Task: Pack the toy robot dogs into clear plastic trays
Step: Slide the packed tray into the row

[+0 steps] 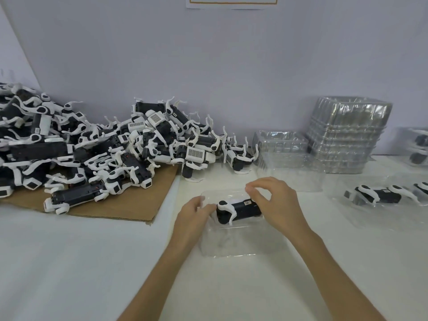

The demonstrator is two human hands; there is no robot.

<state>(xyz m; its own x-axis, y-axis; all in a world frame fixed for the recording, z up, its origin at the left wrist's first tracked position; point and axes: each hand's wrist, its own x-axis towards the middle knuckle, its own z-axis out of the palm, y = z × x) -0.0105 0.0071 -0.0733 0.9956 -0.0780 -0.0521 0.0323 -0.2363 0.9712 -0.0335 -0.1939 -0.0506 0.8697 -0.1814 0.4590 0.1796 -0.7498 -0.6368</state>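
A black and white toy robot dog [238, 210] lies on its side in a clear plastic tray [234, 246] on the white table in front of me. My left hand [193, 216] grips the dog's left end with curled fingers. My right hand [275, 202] is curled over the dog's right end, thumb and fingers pinched just above it. A big heap of the same robot dogs [104, 144] covers the left side of the table.
Brown cardboard [129, 205] lies under the heap. Stacks of clear trays [347, 135] stand at the back right, with a lower stack [281, 144] beside them. A packed tray with a dog [379, 195] sits at the right, and more packed trays [416, 147] stand behind it.
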